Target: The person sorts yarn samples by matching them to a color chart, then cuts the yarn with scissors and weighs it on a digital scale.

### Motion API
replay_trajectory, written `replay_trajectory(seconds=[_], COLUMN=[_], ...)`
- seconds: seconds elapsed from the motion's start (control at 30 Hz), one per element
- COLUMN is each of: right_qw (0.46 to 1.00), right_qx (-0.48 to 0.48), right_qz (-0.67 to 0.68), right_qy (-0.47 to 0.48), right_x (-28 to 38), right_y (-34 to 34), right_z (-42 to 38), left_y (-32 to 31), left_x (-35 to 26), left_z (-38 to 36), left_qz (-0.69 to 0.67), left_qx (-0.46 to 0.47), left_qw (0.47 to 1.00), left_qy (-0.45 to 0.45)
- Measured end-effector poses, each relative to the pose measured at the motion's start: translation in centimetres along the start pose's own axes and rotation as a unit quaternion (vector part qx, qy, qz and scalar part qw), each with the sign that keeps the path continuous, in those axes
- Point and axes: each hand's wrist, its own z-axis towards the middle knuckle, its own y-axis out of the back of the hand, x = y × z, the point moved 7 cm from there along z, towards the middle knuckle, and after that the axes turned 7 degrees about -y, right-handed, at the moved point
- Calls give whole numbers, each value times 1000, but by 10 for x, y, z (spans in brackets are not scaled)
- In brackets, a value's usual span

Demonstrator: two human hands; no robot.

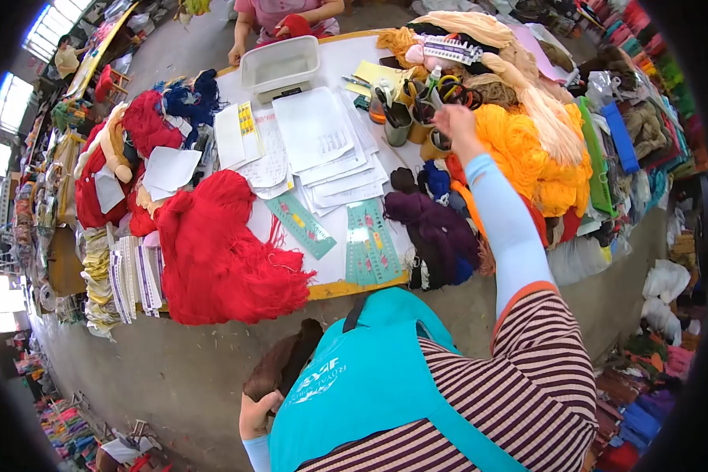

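My left hand [259, 415] is low beside the turquoise apron, its fingers closed around a dark brown hank of yarn [279, 366]. My right hand [455, 126] reaches across the table to the cups, fingers extended, with nothing visible in them. Close to it are a dark pen cup [398, 126] and scissors with yellow handles [450, 85]. Orange-yellow yarn [531, 157] is heaped right beside my right forearm. Purple yarn [426, 216] lies below the cups.
Red yarn [228, 244] hangs over the table's front left edge. Paper sheets [315, 134], green printed cards [372, 244] and a clear plastic bin [281, 67] occupy the middle. Across the table, a person in pink [291, 12] holds something red.
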Motion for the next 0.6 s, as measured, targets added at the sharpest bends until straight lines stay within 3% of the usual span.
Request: replay_trajectory(seconds=[0.13, 0.2, 0.3, 0.43, 0.6], right_qw=[969, 885, 778, 766, 764], right_qx=[-1, 15, 36, -32, 0], right_qz=[-242, -445, -610, -626, -622], right_qy=[53, 136, 150, 143, 168], right_x=[37, 41, 19, 12, 18], right_y=[-42, -72, -98, -86, -66], right_z=[51, 68, 78, 61, 47], left_y=[-7, -11, -15, -34, -30], left_x=[-2, -4, -3, -15, -12], left_z=[10, 14, 16, 21, 30], left_qz=[8, 11, 2, -31, 90], left_qx=[-22, -41, -78, -101, -125], left_qw=[999, 996, 994, 992, 979], left_qy=[37, 74, 80, 70, 132])
